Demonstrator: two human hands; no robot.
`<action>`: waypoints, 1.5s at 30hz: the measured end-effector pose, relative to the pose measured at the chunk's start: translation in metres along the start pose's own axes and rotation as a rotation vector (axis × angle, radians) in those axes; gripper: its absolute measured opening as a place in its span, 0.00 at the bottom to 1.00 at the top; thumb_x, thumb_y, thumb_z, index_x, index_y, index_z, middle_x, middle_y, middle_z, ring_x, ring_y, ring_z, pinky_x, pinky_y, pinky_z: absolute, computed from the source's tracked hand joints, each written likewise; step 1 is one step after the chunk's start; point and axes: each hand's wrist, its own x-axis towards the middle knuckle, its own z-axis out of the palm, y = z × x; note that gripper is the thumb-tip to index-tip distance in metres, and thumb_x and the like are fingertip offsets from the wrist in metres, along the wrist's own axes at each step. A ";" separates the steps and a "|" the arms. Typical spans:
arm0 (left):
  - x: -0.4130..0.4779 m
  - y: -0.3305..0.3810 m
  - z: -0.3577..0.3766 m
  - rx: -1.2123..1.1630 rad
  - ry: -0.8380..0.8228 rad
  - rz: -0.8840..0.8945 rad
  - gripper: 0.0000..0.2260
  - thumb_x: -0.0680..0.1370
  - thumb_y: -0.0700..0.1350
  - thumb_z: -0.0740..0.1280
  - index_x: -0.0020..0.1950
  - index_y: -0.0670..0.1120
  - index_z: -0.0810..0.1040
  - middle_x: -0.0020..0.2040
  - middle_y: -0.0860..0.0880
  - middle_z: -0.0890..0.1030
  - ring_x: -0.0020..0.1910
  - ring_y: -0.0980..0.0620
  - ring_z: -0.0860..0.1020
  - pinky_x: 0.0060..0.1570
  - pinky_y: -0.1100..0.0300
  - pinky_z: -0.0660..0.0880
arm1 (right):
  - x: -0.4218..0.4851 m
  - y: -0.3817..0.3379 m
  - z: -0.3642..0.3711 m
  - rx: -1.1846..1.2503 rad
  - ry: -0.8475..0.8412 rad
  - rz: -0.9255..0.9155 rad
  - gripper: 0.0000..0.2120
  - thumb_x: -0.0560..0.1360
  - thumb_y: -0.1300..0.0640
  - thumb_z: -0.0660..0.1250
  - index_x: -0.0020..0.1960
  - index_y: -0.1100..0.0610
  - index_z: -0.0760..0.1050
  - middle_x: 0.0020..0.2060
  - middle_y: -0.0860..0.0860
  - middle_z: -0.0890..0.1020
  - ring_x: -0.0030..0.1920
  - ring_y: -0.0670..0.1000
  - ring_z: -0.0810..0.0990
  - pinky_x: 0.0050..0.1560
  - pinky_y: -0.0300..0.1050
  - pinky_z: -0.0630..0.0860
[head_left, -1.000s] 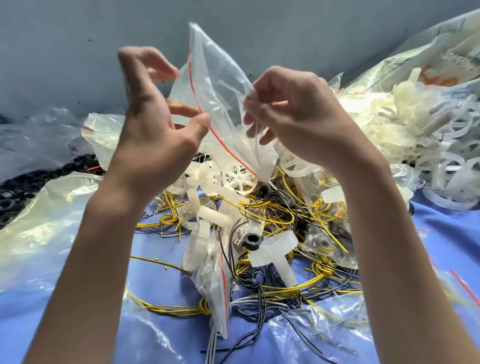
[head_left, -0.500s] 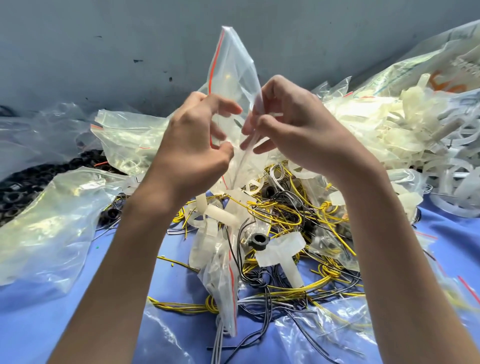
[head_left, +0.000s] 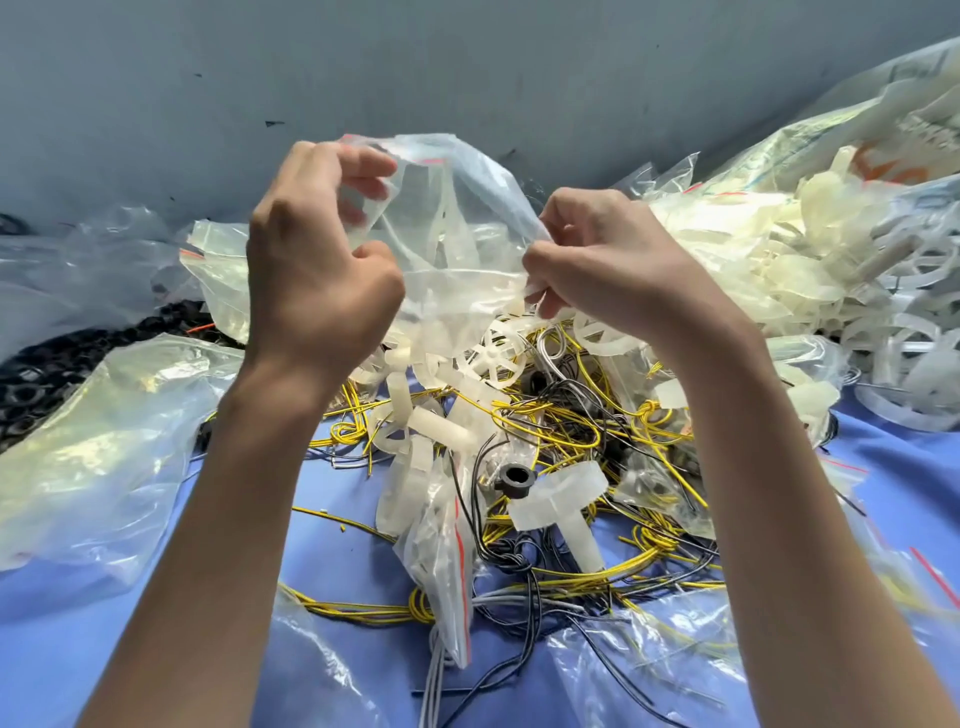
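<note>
Two hands are holding the clear zip bag (head_left: 457, 223) above the wire pile (head_left: 571, 426); left hand (head_left: 317, 280) is clamping its 9 o'clock edge; right hand (head_left: 618, 270) is pinching its 3 o'clock edge; orange print on the sack (head_left: 883, 150) at 2 o'clock is showing too blurred to read.

Glossy clear plastic bag (head_left: 457, 228), matt blue cloth (head_left: 337, 561)

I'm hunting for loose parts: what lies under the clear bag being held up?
Under the bag, held by the left hand and right hand, lie a white spoked wheel, white plastic pieces and yellow wires. The hands and wrists cover whatever lies beneath them.
</note>
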 end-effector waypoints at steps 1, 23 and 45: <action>0.002 -0.002 -0.001 0.016 0.022 -0.006 0.21 0.66 0.32 0.58 0.56 0.43 0.77 0.52 0.48 0.78 0.47 0.57 0.75 0.48 0.72 0.70 | 0.001 0.001 0.000 -0.004 0.005 0.015 0.02 0.67 0.61 0.62 0.35 0.57 0.73 0.28 0.50 0.83 0.28 0.44 0.82 0.36 0.43 0.78; 0.002 -0.014 -0.015 0.319 0.107 0.149 0.28 0.66 0.28 0.54 0.61 0.46 0.75 0.58 0.46 0.77 0.52 0.40 0.75 0.54 0.50 0.70 | -0.013 0.002 0.063 -0.647 -0.904 -0.067 0.30 0.76 0.51 0.68 0.74 0.45 0.61 0.67 0.48 0.73 0.65 0.50 0.73 0.62 0.44 0.70; -0.002 -0.032 0.000 0.202 -0.251 0.115 0.28 0.66 0.27 0.59 0.63 0.46 0.75 0.59 0.48 0.77 0.52 0.46 0.76 0.52 0.59 0.69 | -0.009 0.002 0.026 -0.421 -0.480 -0.229 0.09 0.71 0.54 0.74 0.51 0.47 0.82 0.46 0.44 0.84 0.42 0.35 0.75 0.49 0.34 0.70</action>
